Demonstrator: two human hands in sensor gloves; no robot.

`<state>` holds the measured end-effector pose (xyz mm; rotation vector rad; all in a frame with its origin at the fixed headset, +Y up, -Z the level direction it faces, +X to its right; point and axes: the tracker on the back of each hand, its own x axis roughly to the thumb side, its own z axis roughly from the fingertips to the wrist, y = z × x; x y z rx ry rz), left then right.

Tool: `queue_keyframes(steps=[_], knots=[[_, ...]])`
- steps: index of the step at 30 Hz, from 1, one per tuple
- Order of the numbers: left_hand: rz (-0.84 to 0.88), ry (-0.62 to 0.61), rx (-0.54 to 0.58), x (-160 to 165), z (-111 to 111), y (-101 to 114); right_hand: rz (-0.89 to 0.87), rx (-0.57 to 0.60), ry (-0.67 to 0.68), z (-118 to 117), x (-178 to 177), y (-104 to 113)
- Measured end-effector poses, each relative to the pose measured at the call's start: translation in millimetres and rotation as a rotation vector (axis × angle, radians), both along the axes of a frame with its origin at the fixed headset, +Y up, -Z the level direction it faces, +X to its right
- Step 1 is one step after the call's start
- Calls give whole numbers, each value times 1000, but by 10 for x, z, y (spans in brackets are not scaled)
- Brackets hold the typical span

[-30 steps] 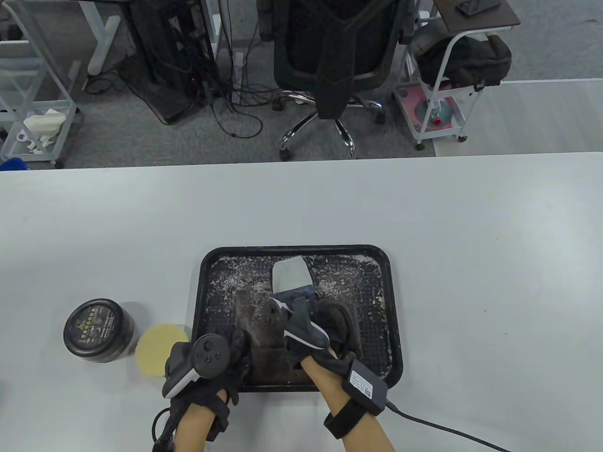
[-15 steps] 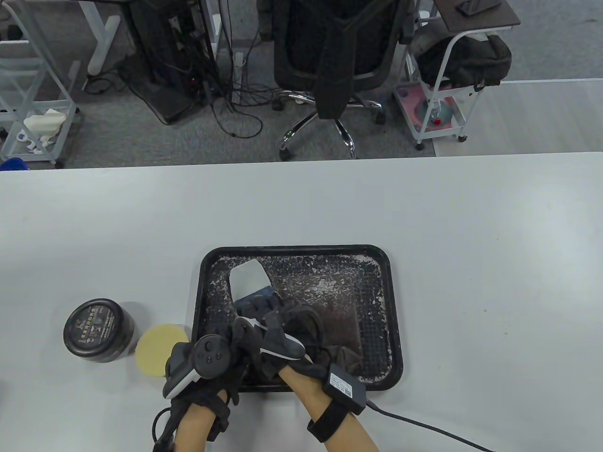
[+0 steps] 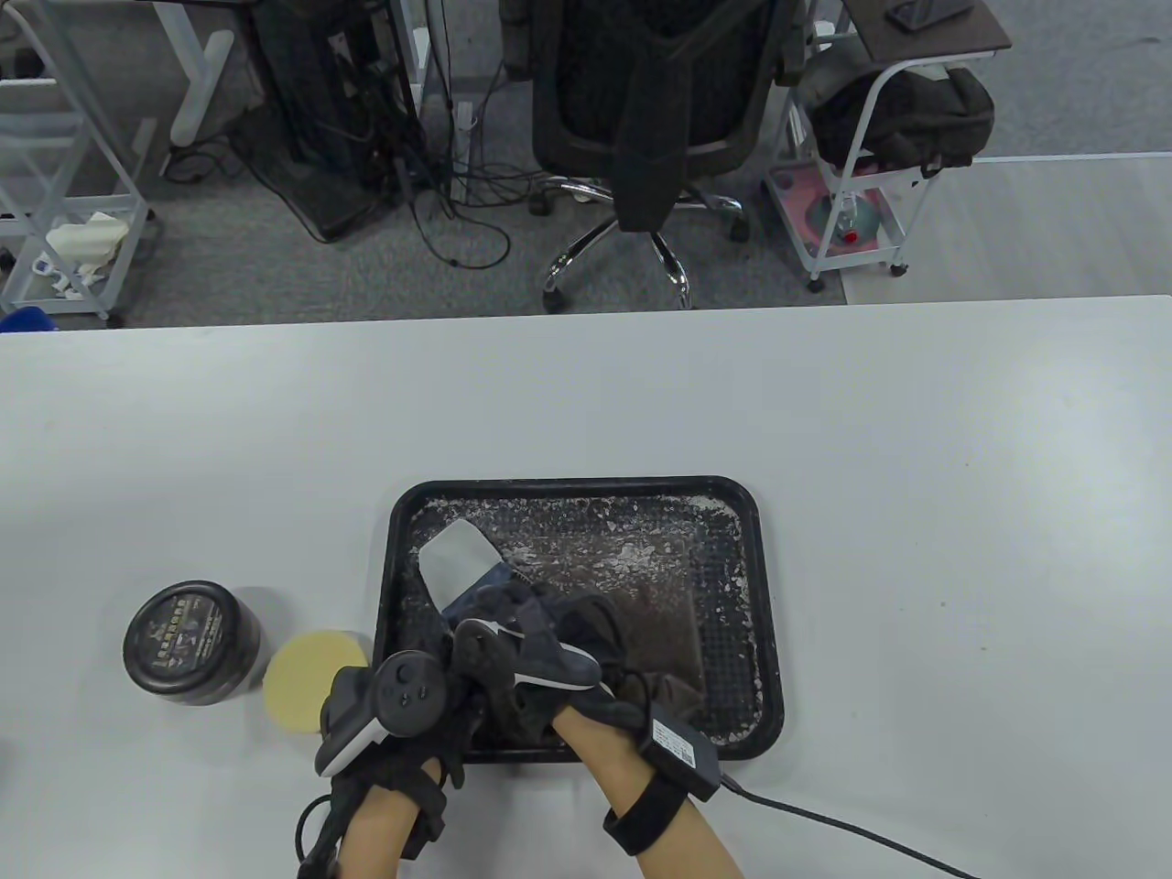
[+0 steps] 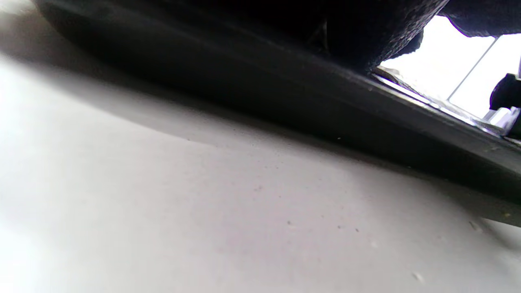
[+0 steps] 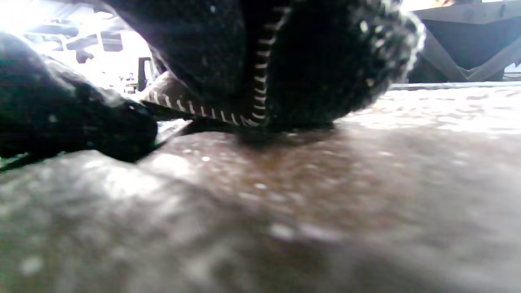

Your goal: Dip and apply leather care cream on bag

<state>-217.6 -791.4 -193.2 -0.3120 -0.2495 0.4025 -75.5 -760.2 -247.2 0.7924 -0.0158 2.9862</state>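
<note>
right hand [image 3: 549, 655] pinching a pale cloth [image 3: 455, 557], rubbing cream over the brown bag [image 3: 655, 613] lying in the black tray [image 3: 755, 586], while left hand [image 3: 412, 696], grip unclear, is steadying the tray's corner.

Your work surface is a pale grey table [image 3: 824, 439], lightly speckled. Directly on it, from your left:
- a round black jar [image 3: 190, 643], lid on, printed label facing up;
- a pale yellow round pad [image 3: 307, 676], lying flat just beside the jar;
- a black rectangular tray [image 3: 765, 623], rounded corners, white flecks across its floor;
- a black cable [image 3: 851, 829] trailing toward your right near the front edge.
</note>
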Motion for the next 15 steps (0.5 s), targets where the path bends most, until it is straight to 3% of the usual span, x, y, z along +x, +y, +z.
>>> queue_keyframes(steps=[15], knots=[[16,0,-4,-4,-3,-10,106,-87,-89,17,617,98]])
